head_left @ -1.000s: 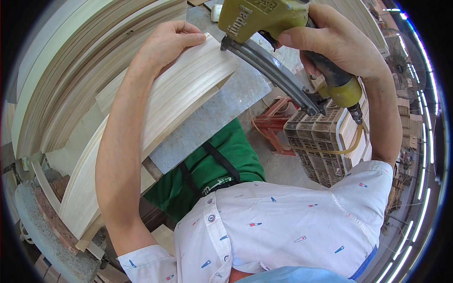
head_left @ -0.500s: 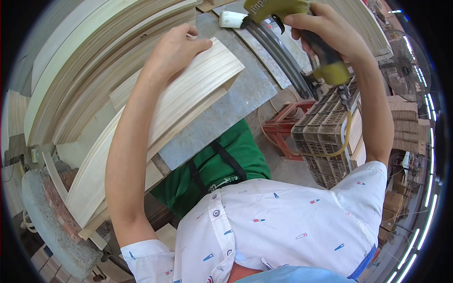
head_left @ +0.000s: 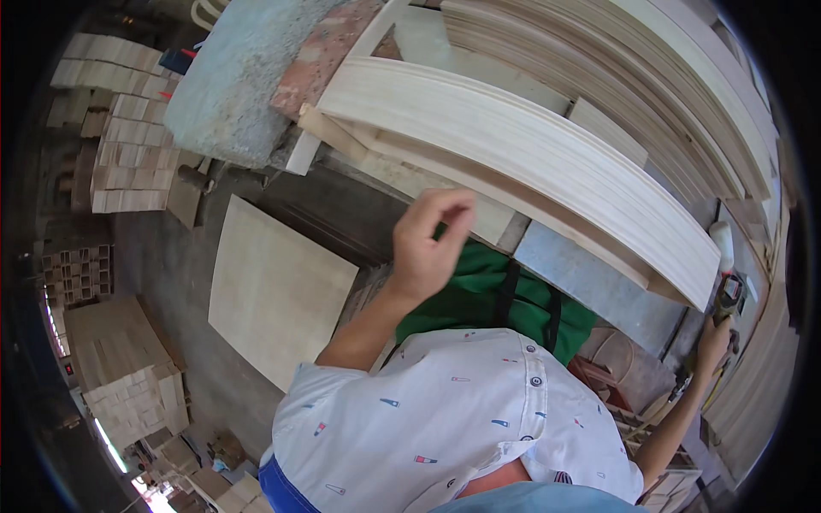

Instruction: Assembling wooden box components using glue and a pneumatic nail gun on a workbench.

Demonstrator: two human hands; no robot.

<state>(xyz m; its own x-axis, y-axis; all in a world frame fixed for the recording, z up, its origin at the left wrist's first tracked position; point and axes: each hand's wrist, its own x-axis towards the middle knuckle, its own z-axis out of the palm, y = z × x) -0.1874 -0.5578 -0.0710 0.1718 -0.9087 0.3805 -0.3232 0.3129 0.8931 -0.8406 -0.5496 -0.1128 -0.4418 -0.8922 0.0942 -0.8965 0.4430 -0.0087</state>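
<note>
A pale wooden drawer-like frame [head_left: 522, 137] with a long curved board lies across the metal-topped bench [head_left: 590, 274]. My left hand [head_left: 432, 244] is in the air in front of the frame, apart from it. Its fingers curl toward the thumb in a loose loop, and I see nothing in them. At the frame's far right end, my right hand [head_left: 712, 344] is wrapped round the handle of an air nail gun [head_left: 729, 295]. The gun is at the bench's right side, just past the frame's corner, and partly hidden by the hand.
Curved boards [head_left: 616, 77] are stacked behind the frame. A rough stone-like block [head_left: 231, 94] stands at the left end. A flat wooden panel [head_left: 278, 291] leans low at my left, with wood stacks [head_left: 128, 359] farther out. A green apron [head_left: 462, 291] covers my lap.
The view has swung to the left. My left hand has come off the frame's top and moved toward its left part. The nail gun in my right hand has been lowered beside the bench.
</note>
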